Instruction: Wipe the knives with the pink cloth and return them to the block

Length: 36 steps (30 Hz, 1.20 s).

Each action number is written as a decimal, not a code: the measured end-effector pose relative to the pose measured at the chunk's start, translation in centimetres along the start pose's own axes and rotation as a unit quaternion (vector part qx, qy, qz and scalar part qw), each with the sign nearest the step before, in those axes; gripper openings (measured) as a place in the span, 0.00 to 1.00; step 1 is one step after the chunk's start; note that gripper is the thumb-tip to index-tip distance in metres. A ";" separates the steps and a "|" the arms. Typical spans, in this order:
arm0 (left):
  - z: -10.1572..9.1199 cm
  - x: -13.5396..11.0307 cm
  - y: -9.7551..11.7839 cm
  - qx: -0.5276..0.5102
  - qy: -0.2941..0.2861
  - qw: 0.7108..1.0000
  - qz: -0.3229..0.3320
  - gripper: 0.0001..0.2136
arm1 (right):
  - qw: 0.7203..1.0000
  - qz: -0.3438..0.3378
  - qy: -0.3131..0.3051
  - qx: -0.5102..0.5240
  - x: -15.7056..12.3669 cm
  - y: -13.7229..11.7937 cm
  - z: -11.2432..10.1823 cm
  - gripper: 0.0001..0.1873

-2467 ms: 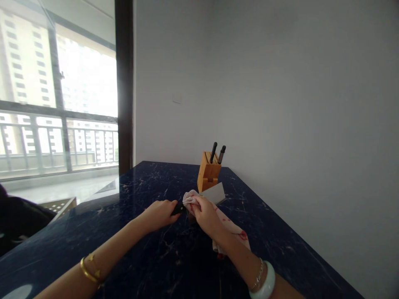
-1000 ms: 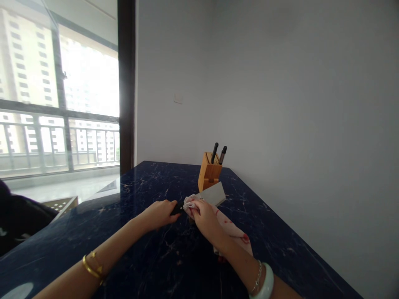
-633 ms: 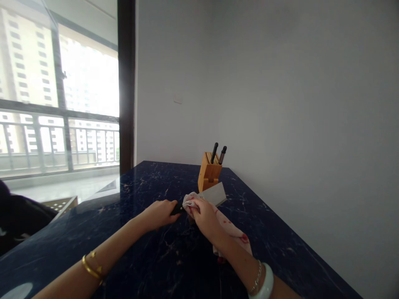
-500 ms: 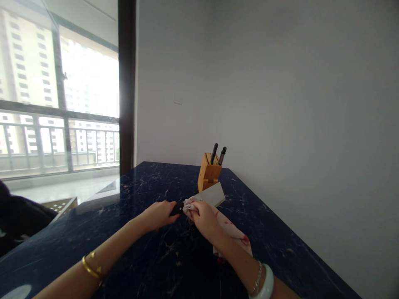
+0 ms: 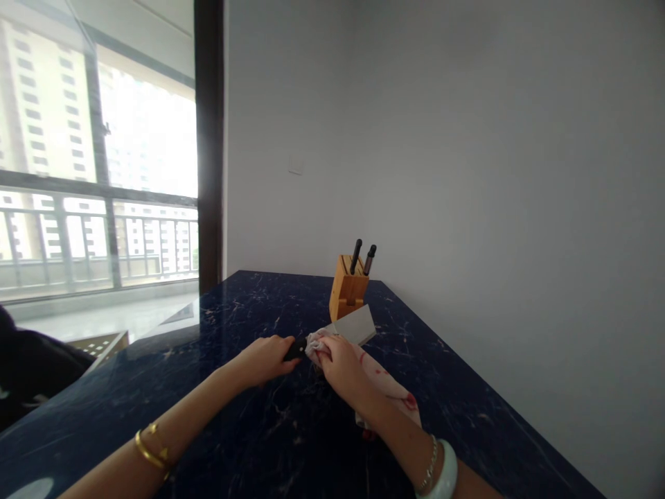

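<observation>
My left hand [image 5: 271, 357] is closed round the black handle of a cleaver [image 5: 357, 326], whose broad blade points away to the right. With fingers pinched, my right hand [image 5: 340, 362] holds a white cloth with red marks [image 5: 387, 382] against the blade close to the handle. The rest of the cloth hangs down behind my right wrist toward the table. Part of the blade is hidden by the cloth and my fingers. Just beyond the blade stands a wooden knife block [image 5: 347, 287] with two dark-handled tools in its slots.
The dark blue marbled table [image 5: 249, 430] runs to a grey wall [image 5: 493, 208] at the back and right. At the left edge are a black item [image 5: 36, 367] and a perforated beige piece [image 5: 101, 344], beside a large window [image 5: 145, 138].
Almost nothing differs. Both hands keep their hold on the cleaver and the cloth, and the view has shifted very slightly.
</observation>
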<state>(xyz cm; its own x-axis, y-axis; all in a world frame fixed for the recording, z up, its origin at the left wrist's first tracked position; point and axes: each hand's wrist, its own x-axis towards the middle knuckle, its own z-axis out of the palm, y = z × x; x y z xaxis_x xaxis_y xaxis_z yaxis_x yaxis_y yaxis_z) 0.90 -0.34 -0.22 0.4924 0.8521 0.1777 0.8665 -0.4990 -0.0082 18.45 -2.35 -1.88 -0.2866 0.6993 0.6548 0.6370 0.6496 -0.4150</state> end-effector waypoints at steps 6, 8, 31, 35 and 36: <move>-0.3 0.0 0.4 0.038 0.007 0.999 0.007 0.18 | 1.000 -0.004 0.022 -0.007 0.2 0.0 0.0 0.10; -0.2 0.0 0.3 0.037 0.006 0.999 0.006 0.18 | 1.000 -0.005 0.019 -0.008 0.2 0.1 0.1 0.11; 0.3 0.1 -0.1 0.025 0.018 0.999 0.012 0.18 | 0.989 -0.045 -0.011 -0.140 0.3 0.8 -0.1 0.08; 0.4 0.1 -0.3 0.009 0.020 1.000 0.016 0.18 | 0.977 -0.004 0.028 -0.210 1.1 2.7 -1.0 0.07; 0.4 0.1 -0.3 0.007 0.019 1.000 0.015 0.18 | 0.975 0.009 0.035 -0.221 1.3 3.1 -1.1 0.08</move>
<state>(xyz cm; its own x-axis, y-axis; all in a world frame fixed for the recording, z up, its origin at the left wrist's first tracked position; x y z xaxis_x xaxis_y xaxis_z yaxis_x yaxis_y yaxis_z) 0.72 -0.06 -0.63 0.5144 0.8304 0.2141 0.8530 -0.5211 -0.0285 20.88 0.20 -1.61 -0.2320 0.6775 0.6979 0.8925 0.4337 -0.1243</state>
